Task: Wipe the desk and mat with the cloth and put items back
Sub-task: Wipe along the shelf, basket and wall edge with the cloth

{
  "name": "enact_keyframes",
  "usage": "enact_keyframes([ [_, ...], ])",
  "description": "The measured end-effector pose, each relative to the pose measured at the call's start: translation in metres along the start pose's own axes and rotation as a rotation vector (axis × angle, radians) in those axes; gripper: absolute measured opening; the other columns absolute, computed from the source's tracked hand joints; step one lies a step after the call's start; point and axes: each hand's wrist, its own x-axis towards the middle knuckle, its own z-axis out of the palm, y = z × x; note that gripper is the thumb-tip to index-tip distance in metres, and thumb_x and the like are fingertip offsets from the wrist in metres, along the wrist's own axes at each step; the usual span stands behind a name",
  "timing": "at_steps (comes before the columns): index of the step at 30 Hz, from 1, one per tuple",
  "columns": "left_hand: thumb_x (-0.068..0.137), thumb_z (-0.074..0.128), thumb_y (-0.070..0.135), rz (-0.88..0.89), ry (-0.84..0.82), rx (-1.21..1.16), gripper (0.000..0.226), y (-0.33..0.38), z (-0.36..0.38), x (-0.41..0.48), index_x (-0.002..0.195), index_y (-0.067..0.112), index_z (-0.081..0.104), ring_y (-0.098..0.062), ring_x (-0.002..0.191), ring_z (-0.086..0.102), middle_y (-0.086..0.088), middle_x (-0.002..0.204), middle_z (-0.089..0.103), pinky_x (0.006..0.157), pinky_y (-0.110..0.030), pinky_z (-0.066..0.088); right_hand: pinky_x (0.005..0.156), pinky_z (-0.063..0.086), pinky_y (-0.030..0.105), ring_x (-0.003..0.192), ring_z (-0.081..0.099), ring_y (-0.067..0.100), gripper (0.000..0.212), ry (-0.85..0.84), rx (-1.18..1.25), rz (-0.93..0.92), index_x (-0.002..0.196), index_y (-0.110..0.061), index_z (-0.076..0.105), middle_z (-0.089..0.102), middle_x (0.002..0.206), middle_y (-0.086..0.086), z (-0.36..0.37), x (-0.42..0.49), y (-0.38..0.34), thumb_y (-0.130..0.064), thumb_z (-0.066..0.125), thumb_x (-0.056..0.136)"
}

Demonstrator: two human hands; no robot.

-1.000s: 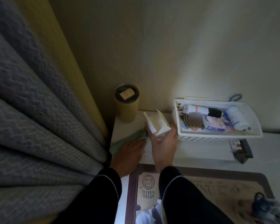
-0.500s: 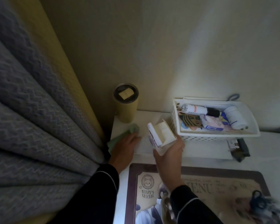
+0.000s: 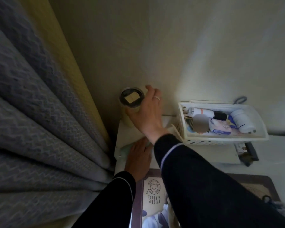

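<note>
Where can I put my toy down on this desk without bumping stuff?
The bare white strip of desk between the basket and the mat is free, left of the black gadget. The back left corner is crowded: the right hand wraps the tumbler, and the left hand presses the cloth.

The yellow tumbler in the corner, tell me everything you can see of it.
The tumbler is a pale yellow cylinder with a dark round lid bearing a tan square tab. It stands upright on the back left corner of the desk, near the wall and curtain. The right hand curls round its side.
</note>
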Motion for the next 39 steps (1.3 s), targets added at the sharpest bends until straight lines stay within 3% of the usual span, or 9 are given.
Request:
enact_keyframes([
  [4, 0.057, 0.084, 0.004, -0.079, 0.073, 0.206, 0.060, -0.027, -0.011, 0.002, 0.113, 0.005, 0.061, -0.038, 0.097, 0.066, -0.022, 0.112, 0.064, 0.076, -0.047, 0.056, 0.095, 0.046, 0.042, 0.115, 0.045, 0.029, 0.086, -0.001, -0.044, -0.036, 0.131, -0.011, 0.034, 0.037, 0.129, 0.009, 0.021, 0.024, -0.011, -0.051, 0.077, 0.068],
  [8, 0.078, 0.070, 0.019, -0.402, 0.078, 0.327, 0.057, -0.045, -0.015, 0.004, 0.132, 0.009, 0.055, -0.036, 0.116, 0.055, -0.018, 0.136, 0.052, 0.090, -0.045, 0.048, 0.083, 0.048, 0.041, 0.108, 0.046, 0.031, 0.082, 0.025, -0.169, -0.056, 0.125, -0.008, 0.035, 0.040, 0.125, 0.012, 0.036, 0.031, -0.008, -0.050, 0.077, 0.068],
  [13, 0.087, 0.059, 0.032, -0.514, 0.064, 0.300, 0.062, -0.021, -0.009, 0.009, 0.143, 0.013, 0.041, -0.032, 0.127, 0.046, -0.013, 0.149, 0.038, 0.100, -0.044, 0.038, 0.075, 0.042, 0.033, 0.101, 0.049, 0.029, 0.065, 0.015, -0.102, -0.052, 0.116, -0.010, 0.040, 0.049, 0.118, 0.010, 0.046, 0.033, 0.006, -0.046, 0.074, 0.073],
  [17, 0.096, 0.031, 0.037, -0.287, -0.162, 0.317, 0.061, -0.011, 0.009, 0.006, 0.152, 0.021, 0.014, -0.023, 0.143, 0.016, -0.005, 0.160, 0.006, 0.112, -0.039, 0.016, 0.071, 0.040, 0.022, 0.093, 0.049, 0.021, 0.064, 0.057, 0.093, -0.056, 0.105, -0.016, 0.038, 0.046, 0.107, 0.001, 0.032, 0.032, 0.019, -0.038, 0.082, 0.065],
  [22, 0.096, 0.038, 0.034, -0.002, -0.036, 0.284, 0.050, -0.024, 0.000, 0.033, 0.145, 0.022, 0.038, -0.021, 0.136, 0.037, 0.002, 0.155, 0.028, 0.105, -0.037, 0.033, 0.058, 0.033, 0.011, 0.078, 0.042, 0.004, 0.064, 0.121, 0.110, -0.122, 0.099, -0.026, 0.032, 0.038, 0.092, -0.013, -0.018, 0.034, 0.029, -0.045, 0.080, 0.062],
  [27, 0.098, 0.027, 0.037, 0.086, -0.207, 0.395, 0.054, -0.039, -0.005, 0.068, 0.150, 0.027, 0.021, -0.019, 0.141, 0.025, 0.006, 0.159, 0.012, 0.107, -0.037, 0.023, 0.065, 0.035, 0.004, 0.078, 0.040, -0.003, 0.067, 0.201, 0.079, -0.171, 0.100, -0.024, 0.032, 0.033, 0.090, -0.021, -0.059, 0.034, 0.034, -0.050, 0.077, 0.058],
  [34, 0.096, 0.032, 0.045, -0.481, -0.048, 0.267, 0.059, -0.042, -0.004, 0.081, 0.151, 0.030, 0.017, -0.025, 0.138, 0.023, 0.005, 0.159, 0.012, 0.107, -0.045, 0.018, 0.070, 0.034, 0.006, 0.087, 0.035, 0.007, 0.072, 0.198, 0.088, -0.145, 0.103, -0.025, 0.031, 0.036, 0.098, -0.010, -0.076, 0.034, 0.051, -0.037, 0.082, 0.053],
  [36, 0.094, 0.033, 0.042, -0.309, -0.092, 0.208, 0.058, -0.019, 0.003, 0.084, 0.149, 0.029, 0.023, -0.025, 0.137, 0.027, 0.003, 0.157, 0.019, 0.105, -0.045, 0.021, 0.069, 0.034, 0.008, 0.090, 0.036, 0.008, 0.073, 0.182, 0.092, -0.135, 0.104, -0.027, 0.030, 0.038, 0.102, -0.007, -0.075, 0.033, 0.051, -0.037, 0.082, 0.053],
  [39, 0.084, 0.036, 0.035, 0.056, -0.093, 0.305, 0.053, -0.009, 0.004, 0.081, 0.132, 0.023, 0.054, -0.024, 0.114, 0.057, -0.001, 0.135, 0.055, 0.094, -0.039, 0.035, 0.068, 0.034, 0.011, 0.091, 0.038, 0.011, 0.072, 0.170, 0.123, -0.120, 0.103, -0.026, 0.030, 0.039, 0.101, -0.007, -0.072, 0.030, 0.050, -0.037, 0.081, 0.053],
])
